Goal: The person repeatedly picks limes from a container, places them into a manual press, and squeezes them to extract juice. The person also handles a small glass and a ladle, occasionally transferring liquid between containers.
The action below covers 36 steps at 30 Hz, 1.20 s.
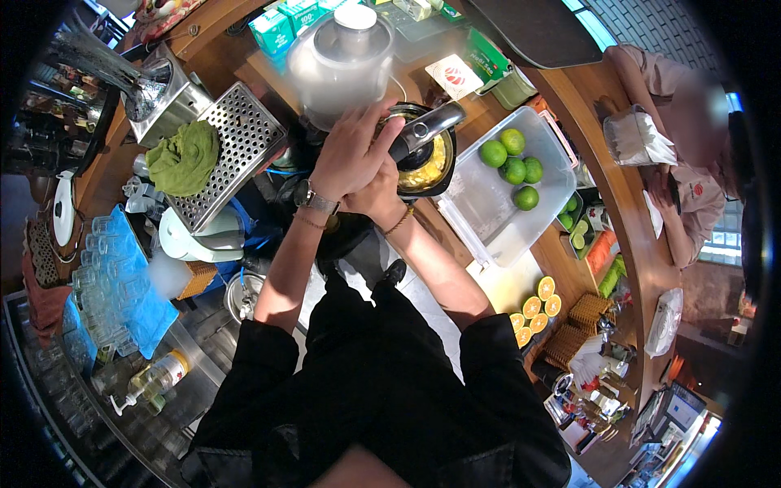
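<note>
My left hand (351, 150), with a wristwatch, lies across my right hand, fingers stretched out toward the far side. Beneath it, my right hand (378, 191) is partly covered and its fingers are hidden. Both are close beside a dark round juicer bowl (446, 171) with yellow pulp (427, 172) inside. Over the bowl angles a black and metal handle (435, 124); whether a hand touches it is unclear. Just beyond my hands stands a white appliance with a translucent body (338, 69).
Green limes (512, 169) sit in a clear plastic bin (488, 220) at right. Nearer are halved oranges (533, 307) by a cutting board (506, 281). A green cloth (185, 159) lies on a perforated metal tray (232, 150) at left. Glasses (106, 260) stand below it. A person (683, 195) leans on the counter.
</note>
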### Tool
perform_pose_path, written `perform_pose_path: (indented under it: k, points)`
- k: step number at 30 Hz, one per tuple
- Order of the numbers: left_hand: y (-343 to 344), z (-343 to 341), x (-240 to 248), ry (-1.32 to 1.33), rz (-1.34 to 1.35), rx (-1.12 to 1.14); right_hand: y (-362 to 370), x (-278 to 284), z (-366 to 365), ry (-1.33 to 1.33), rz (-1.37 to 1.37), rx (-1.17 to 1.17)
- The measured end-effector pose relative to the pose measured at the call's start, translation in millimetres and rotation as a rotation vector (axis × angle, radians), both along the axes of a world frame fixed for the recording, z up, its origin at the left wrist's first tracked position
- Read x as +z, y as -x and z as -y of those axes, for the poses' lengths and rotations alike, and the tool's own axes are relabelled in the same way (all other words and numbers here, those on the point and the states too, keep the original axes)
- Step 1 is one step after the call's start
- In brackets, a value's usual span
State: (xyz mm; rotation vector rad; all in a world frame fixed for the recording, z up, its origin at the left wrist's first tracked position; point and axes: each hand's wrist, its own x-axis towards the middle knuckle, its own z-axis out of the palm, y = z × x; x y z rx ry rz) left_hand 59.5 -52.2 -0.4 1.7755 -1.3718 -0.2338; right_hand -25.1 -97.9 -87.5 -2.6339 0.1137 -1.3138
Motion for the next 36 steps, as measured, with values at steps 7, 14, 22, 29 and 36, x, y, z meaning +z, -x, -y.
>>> perform_pose_path:
  k: [7, 14, 22, 29, 36]
  points:
    - [-33.8, -4.4, -13.5, 0.333, -0.447, -0.001, 1.8, 63.9, 9.4, -0.062, -0.049, 0.096]
    - [-5.9, -5.8, -14.7, 0.156, -0.190, 0.109, 21.9, 177.4, 93.4, -0.711, 0.125, 0.119]
    - [25.7, 31.3, -50.2, 0.379, 0.224, 0.069, 23.1, 180.6, 131.9, -0.841, 0.191, 0.221]
    - [36.6, 16.8, -51.7, 0.243, 0.083, 0.162, 20.3, 178.5, 107.1, -0.680, 0.143, 0.190]
    - [42.8, -15.0, -76.5, 0.339, -0.012, 0.306, 5.0, 89.2, 11.8, -0.060, -0.161, 0.034]
